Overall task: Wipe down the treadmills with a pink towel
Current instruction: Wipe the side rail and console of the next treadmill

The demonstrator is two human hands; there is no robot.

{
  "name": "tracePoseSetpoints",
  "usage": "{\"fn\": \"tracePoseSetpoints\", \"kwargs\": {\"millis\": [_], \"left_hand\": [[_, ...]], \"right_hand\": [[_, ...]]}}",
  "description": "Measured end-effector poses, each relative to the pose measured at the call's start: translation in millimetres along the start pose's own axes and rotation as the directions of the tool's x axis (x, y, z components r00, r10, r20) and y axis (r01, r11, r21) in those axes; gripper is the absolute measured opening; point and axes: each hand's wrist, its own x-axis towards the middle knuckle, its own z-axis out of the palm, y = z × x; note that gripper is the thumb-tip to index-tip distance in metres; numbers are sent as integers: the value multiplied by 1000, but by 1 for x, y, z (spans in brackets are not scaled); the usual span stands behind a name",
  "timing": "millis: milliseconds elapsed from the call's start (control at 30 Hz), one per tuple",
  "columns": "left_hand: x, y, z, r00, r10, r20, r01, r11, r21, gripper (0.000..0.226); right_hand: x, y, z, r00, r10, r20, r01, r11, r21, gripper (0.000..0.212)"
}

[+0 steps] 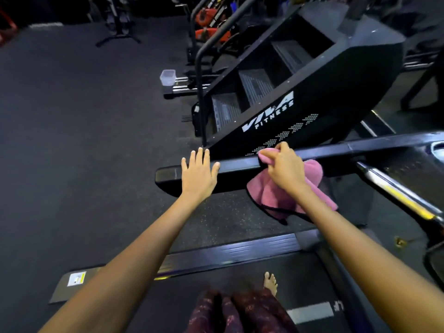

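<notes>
Standing on the treadmill belt (264, 280), we wipe its handrail (240, 164), right hand (286, 170) clamped on the pink towel (288, 195) draped there, left hand (198, 174) flat, fingers spread; next, probably slide toward the rail's end.

Your right hand (284, 168) covers the middle of the pink towel (312, 188), so you cannot see how much cloth lies bunched under the palm. The treadmill handrail (240, 164) runs out of the picture at the right edge. Far off, the orange machines (211, 22) are blurred. The white label (77, 278) on the treadmill deck is too small to read.
</notes>
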Motion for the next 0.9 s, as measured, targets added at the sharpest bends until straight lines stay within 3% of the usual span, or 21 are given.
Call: {"fn": "tracePoseSetpoints", "kwargs": {"millis": [133,233,300,400,500,600,767,900], "left_hand": [[4,1,-3,996,33,79,-34,999,12,57],[10,5,-5,985,121,122,-123,992,8,54],[16,15,-6,969,202,140,-203,979,-10,52],[25,41,-6,918,360,165,-363,932,-16,52],[34,75,-4,856,481,191,-479,876,-55,55],[44,106,-1,804,557,205,-556,828,-70,57],[62,153,5,734,649,198,-656,754,-41,63],[73,169,14,671,716,194,-730,684,1,65]], "right_hand": [[1,29,-11,994,106,-4,-105,992,75,29],[8,47,-16,959,276,-59,-271,959,87,25],[7,48,-14,951,299,-78,-292,952,97,23],[0,56,-13,966,249,-65,-240,964,117,23],[6,83,-26,942,328,-73,-320,942,105,23],[17,100,-38,890,447,-87,-437,892,114,26],[12,116,-36,943,332,-37,-327,940,102,24],[27,142,-51,894,448,-20,-448,894,-22,24]]}}
